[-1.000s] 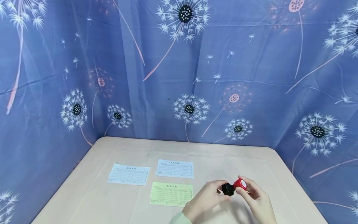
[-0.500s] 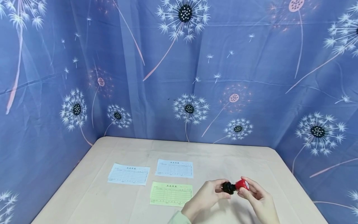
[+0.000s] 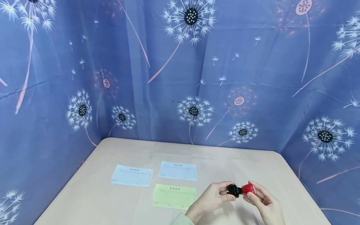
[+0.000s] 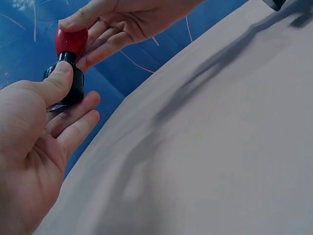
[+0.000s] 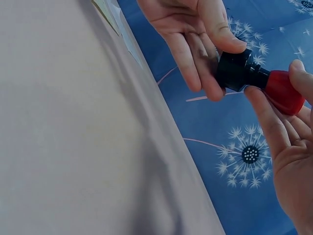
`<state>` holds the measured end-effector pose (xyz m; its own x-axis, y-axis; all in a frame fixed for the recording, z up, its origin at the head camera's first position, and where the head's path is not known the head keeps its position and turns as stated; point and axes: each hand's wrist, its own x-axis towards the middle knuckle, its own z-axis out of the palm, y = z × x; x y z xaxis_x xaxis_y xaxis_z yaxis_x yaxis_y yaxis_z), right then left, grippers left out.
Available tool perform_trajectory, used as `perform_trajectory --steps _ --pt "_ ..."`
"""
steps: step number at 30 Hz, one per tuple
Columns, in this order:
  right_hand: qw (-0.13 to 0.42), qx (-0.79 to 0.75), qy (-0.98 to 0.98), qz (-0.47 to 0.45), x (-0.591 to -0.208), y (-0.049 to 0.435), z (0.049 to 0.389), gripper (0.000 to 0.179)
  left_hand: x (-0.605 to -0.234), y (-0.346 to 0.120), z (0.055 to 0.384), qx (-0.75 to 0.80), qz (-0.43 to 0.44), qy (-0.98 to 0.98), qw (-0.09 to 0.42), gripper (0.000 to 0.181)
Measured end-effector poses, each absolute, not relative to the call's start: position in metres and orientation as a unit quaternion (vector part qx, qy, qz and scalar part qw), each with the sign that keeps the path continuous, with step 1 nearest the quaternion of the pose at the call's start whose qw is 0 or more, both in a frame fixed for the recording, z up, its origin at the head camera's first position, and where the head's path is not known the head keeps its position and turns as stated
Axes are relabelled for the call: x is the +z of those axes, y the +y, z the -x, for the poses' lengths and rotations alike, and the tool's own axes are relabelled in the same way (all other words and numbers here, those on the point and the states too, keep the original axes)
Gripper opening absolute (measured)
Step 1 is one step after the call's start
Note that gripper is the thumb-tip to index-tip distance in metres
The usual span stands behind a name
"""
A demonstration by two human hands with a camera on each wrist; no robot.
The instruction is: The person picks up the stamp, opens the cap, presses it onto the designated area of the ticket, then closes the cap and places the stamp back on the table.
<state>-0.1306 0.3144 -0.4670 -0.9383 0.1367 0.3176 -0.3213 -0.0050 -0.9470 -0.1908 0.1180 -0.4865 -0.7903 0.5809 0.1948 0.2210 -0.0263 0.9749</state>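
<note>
- Left of the left hand [image 3: 211,198], two blue slips [image 3: 132,176] [image 3: 178,171] lie well apart from it and look safe; the green slip [image 3: 174,196] sits just beside its wrist, so lowering the forearm might drag it.
- Between the hands, the stamp [image 3: 239,190] is up off the table [image 3: 222,162], roughly sideways; its smooth black base [image 3: 233,190] could slip if the left thumb eased, or tilt if the hands pulled unevenly.
- To the right, the round red knob [image 3: 249,188] could roll out of a loose right-hand hold.
- Left hand: half open, pinching the black base between thumb and fingers, its lower fingers reaching loosely past.
- Right hand [image 3: 265,201]: half open, thumb against the red knob, fingers behind it; how firmly, I cannot tell.
</note>
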Motion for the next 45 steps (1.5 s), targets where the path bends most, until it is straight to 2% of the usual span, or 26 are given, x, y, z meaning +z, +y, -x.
perform_trajectory --steps 5,8,15,27,32,37,45 --pt "0.162 0.709 -0.684 -0.045 -0.467 0.318 0.123 0.037 -0.49 0.125 0.186 0.671 -0.289 0.667 0.145 0.04" --pt "0.161 0.704 -0.691 -0.039 -0.465 0.318 0.121 0.04 -0.49 0.127 0.183 0.662 -0.271 0.686 0.13 0.041" --pt "0.149 0.664 -0.732 -0.017 -0.456 0.32 0.12 0.043 -0.479 0.128 0.181 0.617 -0.243 0.739 0.122 0.053" --pt "0.148 0.68 -0.714 -0.08 -0.457 0.322 0.122 0.04 -0.47 0.121 0.184 0.643 -0.278 0.698 0.147 0.045" --pt "0.181 0.698 -0.69 -0.068 -0.451 0.329 0.118 0.035 -0.474 0.115 0.187 0.675 -0.293 0.658 0.159 0.044" --pt "0.202 0.687 -0.694 -0.074 -0.443 0.333 0.115 0.038 -0.479 0.111 0.191 0.681 -0.265 0.662 0.169 0.044" --pt "0.211 0.692 -0.681 -0.116 -0.449 0.332 0.119 0.039 -0.483 0.114 0.192 0.64 -0.226 0.722 0.136 0.042"
